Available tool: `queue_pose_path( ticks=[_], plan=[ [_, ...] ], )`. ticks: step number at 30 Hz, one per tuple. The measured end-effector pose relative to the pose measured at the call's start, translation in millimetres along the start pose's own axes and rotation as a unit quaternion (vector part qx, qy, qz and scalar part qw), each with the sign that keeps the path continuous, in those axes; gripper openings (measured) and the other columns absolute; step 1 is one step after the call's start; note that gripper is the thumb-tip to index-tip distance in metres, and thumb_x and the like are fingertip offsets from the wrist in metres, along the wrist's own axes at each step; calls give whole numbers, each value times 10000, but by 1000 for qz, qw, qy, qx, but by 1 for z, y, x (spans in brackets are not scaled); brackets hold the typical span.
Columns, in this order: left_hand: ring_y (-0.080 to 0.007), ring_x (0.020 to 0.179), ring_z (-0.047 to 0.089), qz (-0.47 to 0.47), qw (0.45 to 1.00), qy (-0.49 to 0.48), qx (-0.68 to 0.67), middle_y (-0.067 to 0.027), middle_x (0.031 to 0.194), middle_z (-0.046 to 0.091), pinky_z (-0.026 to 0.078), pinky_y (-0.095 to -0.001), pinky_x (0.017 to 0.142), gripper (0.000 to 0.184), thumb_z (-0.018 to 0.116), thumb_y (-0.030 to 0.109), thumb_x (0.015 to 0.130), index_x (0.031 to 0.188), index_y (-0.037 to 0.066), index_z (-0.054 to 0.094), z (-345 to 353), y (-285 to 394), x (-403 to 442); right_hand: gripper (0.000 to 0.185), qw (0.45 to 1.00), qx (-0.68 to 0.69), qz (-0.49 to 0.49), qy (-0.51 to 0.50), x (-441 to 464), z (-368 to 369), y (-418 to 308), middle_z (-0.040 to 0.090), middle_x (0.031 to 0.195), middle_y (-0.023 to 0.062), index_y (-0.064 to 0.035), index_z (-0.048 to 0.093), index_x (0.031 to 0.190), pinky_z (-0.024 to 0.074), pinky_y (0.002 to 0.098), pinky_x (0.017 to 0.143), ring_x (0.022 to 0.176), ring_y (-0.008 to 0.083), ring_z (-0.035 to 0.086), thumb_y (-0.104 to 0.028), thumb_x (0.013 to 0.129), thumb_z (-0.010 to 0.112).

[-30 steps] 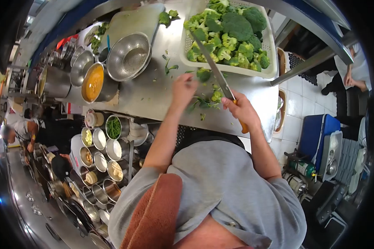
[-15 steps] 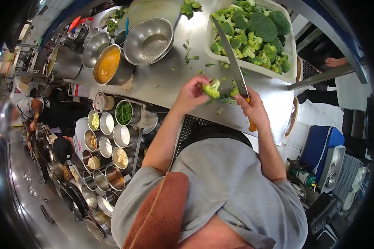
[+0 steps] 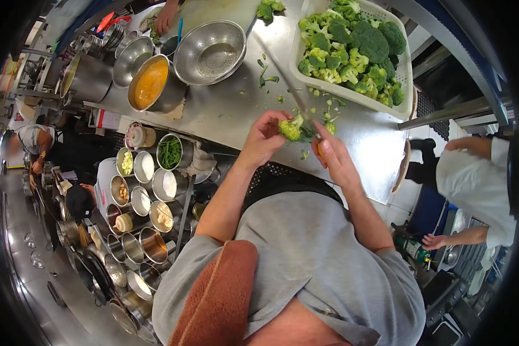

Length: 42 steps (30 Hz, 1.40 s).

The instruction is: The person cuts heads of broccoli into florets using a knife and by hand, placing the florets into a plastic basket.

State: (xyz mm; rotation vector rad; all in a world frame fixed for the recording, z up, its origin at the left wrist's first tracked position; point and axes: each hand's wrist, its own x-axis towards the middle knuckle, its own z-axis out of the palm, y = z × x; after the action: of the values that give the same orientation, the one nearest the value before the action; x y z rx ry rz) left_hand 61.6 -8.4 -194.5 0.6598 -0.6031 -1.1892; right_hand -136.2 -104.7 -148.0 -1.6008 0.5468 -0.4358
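Observation:
In the head view my left hand (image 3: 259, 141) is closed, its thumb and fingers pinching a green broccoli floret (image 3: 291, 129) above the steel table. My right hand (image 3: 334, 154) grips a long knife (image 3: 296, 95) by its orange handle, which the fingers mostly cover. Motion blurs the blade, which slants up and left beside the held floret; whether it touches the stem I cannot tell. Another small floret (image 3: 330, 126) sits just beyond my right fingers. Trimmed scraps (image 3: 267, 76) are scattered over the tabletop. Past them stands a white basket (image 3: 341, 92) heaped with broccoli.
A perforated metal bowl (image 3: 210, 51) and a pot of orange liquid (image 3: 150, 85) stand at the back left. Metal containers of ingredients (image 3: 168, 153) line my left. A person in white (image 3: 473, 179) is at the right. Another person's hand (image 3: 166, 17) shows at the top.
The knife has swung leftward and its blade has dropped closer to the held floret. My left hand has turned the floret. A person in white has entered at right, and another hand at the top.

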Motion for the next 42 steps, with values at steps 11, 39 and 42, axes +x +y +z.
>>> queue_pose_path(
  ticks=[11, 39, 42],
  plan=[
    [-132, 1049, 570, -9, 993, 0, 121, -35, 1128, 585, 456, -288, 925, 387, 594, -123, 736, 1083, 50, 591, -13, 7, -4, 532, 988, -144, -49, 8, 4, 14, -8, 605, 810, 173, -71, 431, 1475, 476, 394, 719, 722, 299, 582, -331, 1013, 477],
    [-245, 923, 625, 52, 820, -48, 568, -104, 1079, 638, 505, -352, 811, 419, 746, 117, 785, 1185, 46, 641, 25, -52, 69, 631, 982, 3, 92, 164, -8, -48, 6, 445, 722, -13, -53, 416, 1494, 343, 243, 514, 598, 77, 406, -503, 1052, 379],
    [-152, 835, 597, -15, 908, 66, 413, -45, 979, 633, 500, -306, 734, 318, 726, 107, 842, 1138, 33, 638, 33, -28, 56, 610, 989, 9, 89, 115, -8, -44, 14, 479, 726, 9, -39, 429, 1482, 381, 267, 560, 620, 106, 438, -470, 1051, 410]
  ],
)
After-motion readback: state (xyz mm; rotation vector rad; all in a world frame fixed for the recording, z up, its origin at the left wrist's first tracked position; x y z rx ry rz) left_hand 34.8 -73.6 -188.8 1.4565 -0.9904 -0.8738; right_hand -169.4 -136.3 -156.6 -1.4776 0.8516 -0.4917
